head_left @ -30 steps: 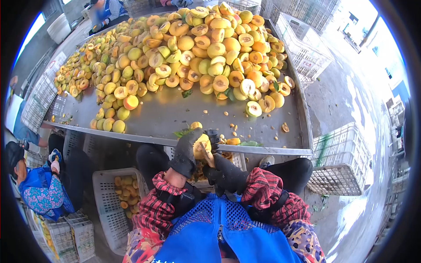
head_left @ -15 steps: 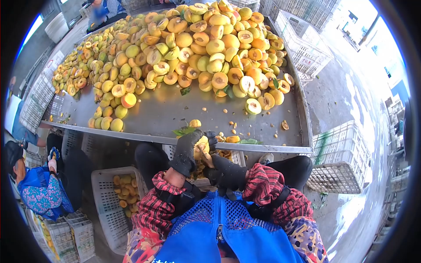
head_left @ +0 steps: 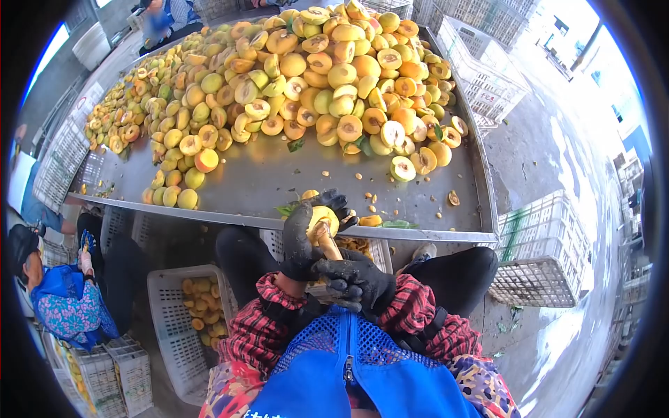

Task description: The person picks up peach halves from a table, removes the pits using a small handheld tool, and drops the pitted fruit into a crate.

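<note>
In my gloved left hand [head_left: 301, 240] sits a yellow peach half [head_left: 325, 214], its cut side toward me, just over the near edge of the metal table [head_left: 258, 184]. My gloved right hand [head_left: 360, 277] is closed around a small tool with a pale, wood-like handle [head_left: 330, 248]. The tool's upper end meets the hollow of the peach half; its exact tip shape cannot be made out. Beneath my hands, between my knees, a crate [head_left: 380, 256] with peach pieces is partly hidden. A large heap of halved peaches [head_left: 293, 90] covers the far part of the table.
A white crate of peach halves [head_left: 167, 313] stands on the floor at my left. Another white crate [head_left: 543, 251] is at my right, and more crates [head_left: 481, 83] stand beyond the table. A co-worker in a blue apron [head_left: 73, 306] sits at far left. Loose pits and leaves lie near the table edge.
My left hand has turned and opened the peach half's cut face more toward me. My right hand has shifted slightly, its fingers wrapping the tool lower, with the handle now more exposed.
</note>
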A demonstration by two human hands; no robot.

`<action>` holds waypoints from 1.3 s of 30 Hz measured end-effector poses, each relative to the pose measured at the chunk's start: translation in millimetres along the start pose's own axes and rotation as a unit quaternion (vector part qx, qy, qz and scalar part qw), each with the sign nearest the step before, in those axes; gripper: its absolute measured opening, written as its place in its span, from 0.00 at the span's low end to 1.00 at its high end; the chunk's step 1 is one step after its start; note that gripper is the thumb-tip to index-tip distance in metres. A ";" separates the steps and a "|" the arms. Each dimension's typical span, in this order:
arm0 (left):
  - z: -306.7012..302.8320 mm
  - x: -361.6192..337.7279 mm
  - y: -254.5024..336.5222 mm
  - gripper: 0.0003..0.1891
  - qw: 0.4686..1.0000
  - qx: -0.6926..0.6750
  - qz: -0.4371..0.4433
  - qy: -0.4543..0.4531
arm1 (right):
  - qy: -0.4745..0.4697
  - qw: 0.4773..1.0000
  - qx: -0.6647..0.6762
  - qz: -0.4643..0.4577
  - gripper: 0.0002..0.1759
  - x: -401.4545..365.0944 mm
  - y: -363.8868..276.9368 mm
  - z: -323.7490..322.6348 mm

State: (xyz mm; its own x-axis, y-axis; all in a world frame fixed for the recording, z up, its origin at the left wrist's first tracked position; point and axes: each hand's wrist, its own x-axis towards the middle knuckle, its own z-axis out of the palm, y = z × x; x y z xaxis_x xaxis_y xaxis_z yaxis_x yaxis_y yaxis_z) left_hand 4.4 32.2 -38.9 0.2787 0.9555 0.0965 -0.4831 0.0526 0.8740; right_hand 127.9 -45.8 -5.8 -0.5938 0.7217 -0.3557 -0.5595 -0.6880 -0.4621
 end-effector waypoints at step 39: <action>9.0 201.6 -11.1 0.30 0.808 0.579 0.097 0.045 | 0.193 0.972 -0.122 -0.047 0.19 -41.9 46.5 -116.4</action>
State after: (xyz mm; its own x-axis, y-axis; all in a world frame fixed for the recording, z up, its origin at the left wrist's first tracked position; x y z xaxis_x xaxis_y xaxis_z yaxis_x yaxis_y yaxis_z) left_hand 73.4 221.7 -24.9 0.2036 0.9330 0.2966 0.6045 -0.3581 0.7116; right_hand 194.1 -99.2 -106.9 -0.2583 0.7875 -0.5596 -0.4196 -0.6132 -0.6692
